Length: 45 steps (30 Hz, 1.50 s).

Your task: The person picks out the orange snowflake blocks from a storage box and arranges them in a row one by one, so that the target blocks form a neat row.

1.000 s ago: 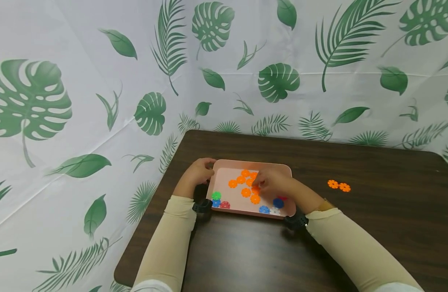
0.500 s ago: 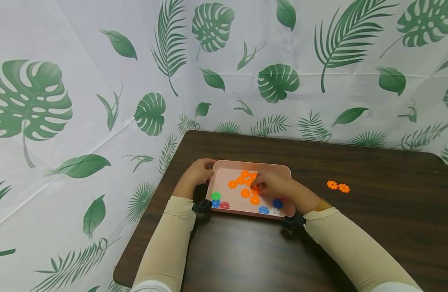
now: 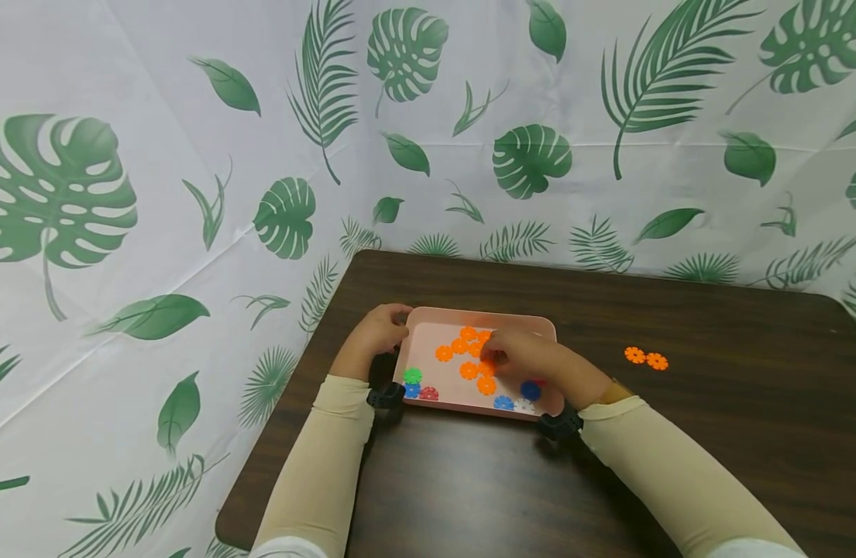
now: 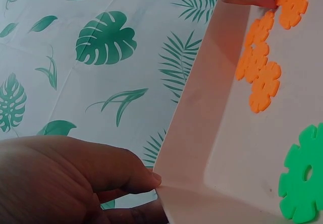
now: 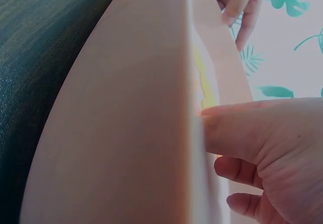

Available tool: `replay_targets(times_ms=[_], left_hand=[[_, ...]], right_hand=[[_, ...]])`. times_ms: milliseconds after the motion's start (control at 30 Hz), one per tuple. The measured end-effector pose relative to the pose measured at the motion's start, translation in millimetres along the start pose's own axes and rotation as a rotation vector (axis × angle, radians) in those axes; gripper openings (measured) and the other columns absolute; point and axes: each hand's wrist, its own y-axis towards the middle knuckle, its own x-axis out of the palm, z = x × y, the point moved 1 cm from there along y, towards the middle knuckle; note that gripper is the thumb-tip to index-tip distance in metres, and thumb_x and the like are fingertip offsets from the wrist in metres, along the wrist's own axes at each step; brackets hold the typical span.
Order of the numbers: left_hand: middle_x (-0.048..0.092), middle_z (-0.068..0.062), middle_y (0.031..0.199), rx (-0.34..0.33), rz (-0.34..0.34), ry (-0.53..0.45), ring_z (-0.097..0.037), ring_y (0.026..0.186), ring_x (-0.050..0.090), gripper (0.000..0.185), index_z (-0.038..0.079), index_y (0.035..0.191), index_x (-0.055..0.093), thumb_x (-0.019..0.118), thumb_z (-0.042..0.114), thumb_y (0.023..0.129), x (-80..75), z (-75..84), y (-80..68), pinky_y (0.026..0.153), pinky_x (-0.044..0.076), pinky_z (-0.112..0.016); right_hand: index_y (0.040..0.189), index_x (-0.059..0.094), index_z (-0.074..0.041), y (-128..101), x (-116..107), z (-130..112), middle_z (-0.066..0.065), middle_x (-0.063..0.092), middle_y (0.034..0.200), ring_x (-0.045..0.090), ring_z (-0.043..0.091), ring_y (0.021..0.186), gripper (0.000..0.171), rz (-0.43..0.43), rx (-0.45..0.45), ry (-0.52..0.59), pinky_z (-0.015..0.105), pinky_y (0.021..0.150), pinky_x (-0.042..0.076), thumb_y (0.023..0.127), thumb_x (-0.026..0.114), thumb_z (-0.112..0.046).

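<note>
Your left hand is at the tray, far-left side. Thumb on the rim, a finger below it outside the wall: you grip the tray's edge between them.

Your right hand is inside the tray, right of its middle, fingers bent down among the orange discs. From the left wrist, your fingertips touch one disc; whether you pinch it or only press it, I cannot tell. The right wrist view has the tray wall in front of much of this.

Orange discs: notched edges, lying in a loose cluster from the tray's middle toward your right fingers, some touching or overlapping, a few partly behind the hand.

Near-left corner of the tray: green disc, blue disc just nearer you, red disc beside it. Toward the near right: light blue disc, white disc, dark blue disc, and a pinkish-red piece, mostly hidden by your wrist.

On the dark table, well right of the tray: an orange pair, edge to edge; whether they interlock is too small to tell. Leaf-print cloth stands behind and to the left.
</note>
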Motion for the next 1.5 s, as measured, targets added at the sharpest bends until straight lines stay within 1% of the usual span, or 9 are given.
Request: replay_targets(times_ms=[233,367,467,633,700,833,1000,1300,1500], left_hand=[[0.064,-0.013,0.103,0.000,0.002,0.002,-0.027,0.081,0.064,0.054,0.013,0.140,0.053,0.063,0.010,0.087,-1.1,3.4,-1.5,0.070,0.058,-0.038],[0.064,-0.013,0.105,-0.007,0.002,-0.007,-0.027,0.081,0.064,0.053,0.014,0.139,0.053,0.062,0.010,0.087,-0.4,4.5,-3.8,0.071,0.058,-0.038],[0.065,-0.013,0.105,-0.006,0.006,-0.002,-0.026,0.081,0.064,0.053,0.014,0.140,0.053,0.062,0.011,0.088,0.0,3.5,-4.3,0.072,0.058,-0.038],[0.064,-0.013,0.106,-0.012,0.013,0.001,-0.026,0.081,0.064,0.053,0.015,0.140,0.053,0.062,0.011,0.088,1.5,2.8,-3.7,0.072,0.058,-0.039],[0.064,-0.013,0.106,-0.006,0.013,0.003,-0.026,0.081,0.064,0.053,0.015,0.140,0.053,0.062,0.012,0.088,1.9,2.6,-4.0,0.072,0.058,-0.039],[0.063,-0.014,0.108,0.001,0.013,0.010,-0.026,0.082,0.064,0.053,0.015,0.141,0.052,0.062,0.012,0.088,2.3,1.9,-4.5,0.073,0.058,-0.039],[0.063,-0.013,0.108,-0.006,0.018,0.020,-0.026,0.082,0.064,0.053,0.016,0.141,0.052,0.062,0.012,0.089,3.2,2.5,-5.1,0.074,0.058,-0.039],[0.062,-0.014,0.111,-0.024,0.025,0.024,-0.027,0.084,0.064,0.051,0.018,0.140,0.052,0.063,0.015,0.091,3.8,3.8,-6.6,0.078,0.058,-0.042],[0.062,-0.014,0.114,-0.040,0.022,0.031,-0.028,0.087,0.064,0.051,0.019,0.141,0.051,0.063,0.016,0.091,3.1,2.9,-5.7,0.080,0.057,-0.042]], right_hand=[[0.098,0.068,-0.017,0.9,2.0,0.9,-0.008,0.056,0.086,0.050,0.012,0.079,0.024,-0.009,0.092,-0.017,0.027,0.076,0.047,0.078,0.080,-0.020],[0.094,0.066,-0.017,-1.8,3.7,4.3,-0.007,0.054,0.081,0.048,0.013,0.076,0.025,0.027,0.097,-0.010,0.028,0.071,0.045,0.074,0.080,-0.021],[0.093,0.065,-0.019,-6.1,-0.2,10.0,-0.006,0.055,0.082,0.049,0.013,0.075,0.026,0.073,0.119,0.022,0.028,0.068,0.045,0.072,0.080,-0.021],[0.100,0.066,-0.019,-27.5,-19.4,15.9,-0.003,0.061,0.090,0.053,0.018,0.083,0.028,0.139,0.277,0.166,0.030,0.070,0.050,0.074,0.077,-0.018],[0.103,0.066,-0.017,-40.0,-26.4,20.3,-0.003,0.062,0.091,0.054,0.019,0.084,0.029,0.182,0.318,0.210,0.030,0.070,0.052,0.076,0.077,-0.017],[0.103,0.068,-0.013,-69.0,-38.1,37.7,-0.001,0.063,0.087,0.055,0.019,0.080,0.027,0.283,0.334,0.207,0.031,0.069,0.052,0.078,0.077,-0.016],[0.107,0.067,-0.009,-117.8,-49.9,65.6,0.003,0.063,0.088,0.055,0.021,0.079,0.030,0.363,0.411,0.197,0.032,0.067,0.051,0.079,0.077,-0.013],[0.112,0.065,-0.005,-221.5,-48.8,118.8,0.008,0.064,0.095,0.055,0.022,0.082,0.037,0.392,0.620,0.137,0.030,0.064,0.048,0.085,0.075,-0.028],[0.114,0.064,-0.003,-266.6,-33.3,148.5,0.010,0.064,0.097,0.056,0.021,0.082,0.045,0.396,0.717,0.089,0.032,0.065,0.044,0.086,0.073,-0.038]])
